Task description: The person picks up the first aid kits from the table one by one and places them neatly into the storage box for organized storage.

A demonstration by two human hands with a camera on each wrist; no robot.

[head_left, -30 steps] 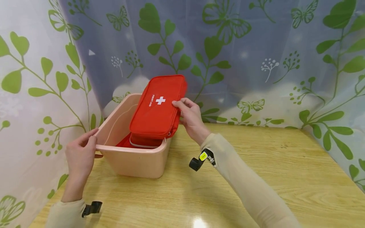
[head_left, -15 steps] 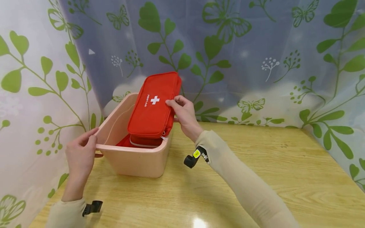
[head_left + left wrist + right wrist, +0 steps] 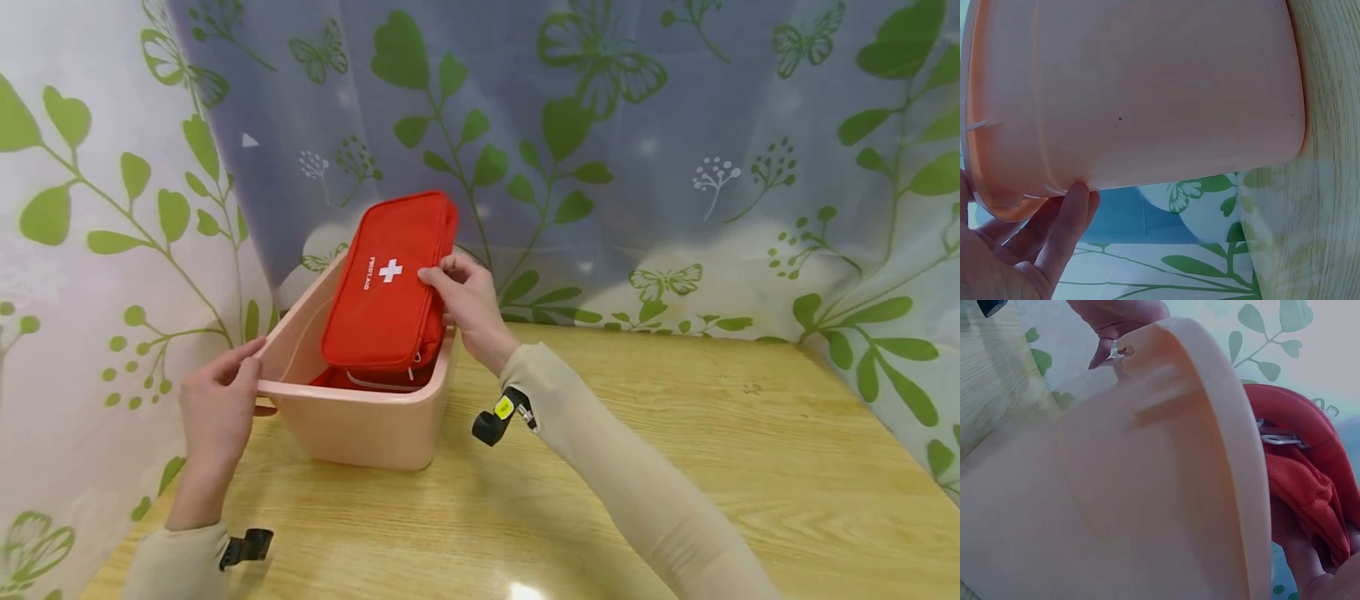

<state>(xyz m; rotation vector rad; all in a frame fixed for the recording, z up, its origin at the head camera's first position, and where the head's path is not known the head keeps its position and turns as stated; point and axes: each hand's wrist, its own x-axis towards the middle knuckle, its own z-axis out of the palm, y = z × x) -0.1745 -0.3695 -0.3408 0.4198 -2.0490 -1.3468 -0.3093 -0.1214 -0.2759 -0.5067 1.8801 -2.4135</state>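
Note:
A red first aid bag (image 3: pixel 386 292) with a white cross is tilted over the pink plastic bin (image 3: pixel 352 429), its near end down at the opening. My right hand (image 3: pixel 472 308) pinches the bag's right edge, thumb on top and fingers beneath. In the right wrist view the bag (image 3: pixel 1304 469) shows its zipper side just beyond the bin's rim (image 3: pixel 1229 437). My left hand (image 3: pixel 221 404) grips the bin's near left corner, with fingers under the rim, as the left wrist view also shows. Below the bag, more red fabric (image 3: pixel 330 377) lies inside the bin, mostly hidden.
The bin stands on the left part of a wooden table (image 3: pixel 637 433). Behind the table hangs a blue-grey leaf-print curtain (image 3: pixel 510 100), and a pale printed one (image 3: pixel 97 275) borders the left side close to the bin.
My right hand has carried the first aid bag leftward and a little lower over the bin, covering more of the red fabric inside. The left hand has kept its grip on the rim.

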